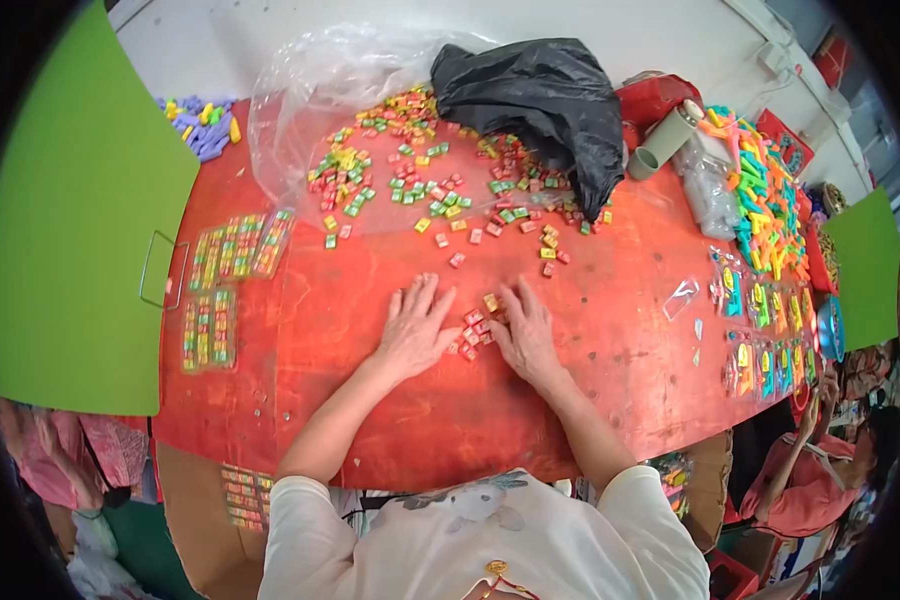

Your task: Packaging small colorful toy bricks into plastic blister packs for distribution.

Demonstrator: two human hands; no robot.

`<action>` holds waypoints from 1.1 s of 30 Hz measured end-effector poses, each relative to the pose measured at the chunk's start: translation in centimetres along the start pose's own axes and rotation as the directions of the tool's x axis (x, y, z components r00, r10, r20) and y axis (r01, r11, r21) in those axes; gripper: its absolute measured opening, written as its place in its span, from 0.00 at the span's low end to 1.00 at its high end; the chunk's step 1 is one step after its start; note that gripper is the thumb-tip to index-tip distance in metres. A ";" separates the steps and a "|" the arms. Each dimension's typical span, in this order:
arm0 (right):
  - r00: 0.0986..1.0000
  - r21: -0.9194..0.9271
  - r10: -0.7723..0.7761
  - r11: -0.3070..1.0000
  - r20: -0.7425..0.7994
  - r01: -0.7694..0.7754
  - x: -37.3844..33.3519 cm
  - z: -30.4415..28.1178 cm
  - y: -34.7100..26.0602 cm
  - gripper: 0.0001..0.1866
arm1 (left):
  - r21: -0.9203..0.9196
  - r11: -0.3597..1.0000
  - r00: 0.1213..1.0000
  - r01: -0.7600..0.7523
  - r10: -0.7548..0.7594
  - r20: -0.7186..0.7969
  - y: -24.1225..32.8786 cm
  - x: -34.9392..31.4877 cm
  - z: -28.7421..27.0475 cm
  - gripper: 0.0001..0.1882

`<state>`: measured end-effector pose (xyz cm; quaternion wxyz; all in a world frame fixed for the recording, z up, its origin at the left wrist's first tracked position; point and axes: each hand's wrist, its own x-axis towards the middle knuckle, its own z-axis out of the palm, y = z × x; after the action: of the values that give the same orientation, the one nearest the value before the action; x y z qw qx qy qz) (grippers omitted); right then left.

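Note:
A small cluster of red, square wrapped candies, with a yellow one at its top, lies on the red table between my two hands. My left hand rests palm down at the cluster's left side, fingers stretched out and thumb near the candies. On the other side my right hand is also palm down, its fingers apart and its thumb side touching or very close to them. Neither hand grips anything. Farther back, many loose red, green and yellow candies are scattered over a clear plastic sheet.
Clear packs of candies lie at left, beside a green panel. A black plastic bag covers part of the loose pile. Right are a grey-green flask, colourful plastic toys and bagged toys. Cardboard boxes stand below.

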<state>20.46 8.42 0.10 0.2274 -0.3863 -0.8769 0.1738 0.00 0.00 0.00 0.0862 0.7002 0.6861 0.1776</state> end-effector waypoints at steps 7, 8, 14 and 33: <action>0.981 0.063 -0.177 0.981 -0.077 0.182 7.5 -2.2 2.6 0.30 | -0.134 0.991 0.971 -0.020 -0.012 -0.238 -1.2 3.9 0.1 0.28; 0.974 0.019 -0.198 0.979 -0.109 0.202 9.5 -2.5 2.8 0.30 | -0.144 0.989 0.971 0.021 -0.054 -0.232 -2.1 3.7 0.5 0.28; 0.892 -0.456 -0.400 0.847 -0.209 0.273 20.0 -4.1 6.6 0.34 | -0.154 0.988 0.973 0.005 -0.040 -0.227 -1.1 3.7 0.5 0.27; 0.959 0.097 -0.028 0.994 -0.283 0.057 36.4 -10.8 11.9 0.15 | -0.227 0.974 0.977 0.003 -0.052 -0.208 -1.7 4.2 0.1 0.22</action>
<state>11.57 45.03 13.03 0.3731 -0.3757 -0.8335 0.1575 -1.53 4.21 -0.19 0.0940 0.6532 0.6764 0.3269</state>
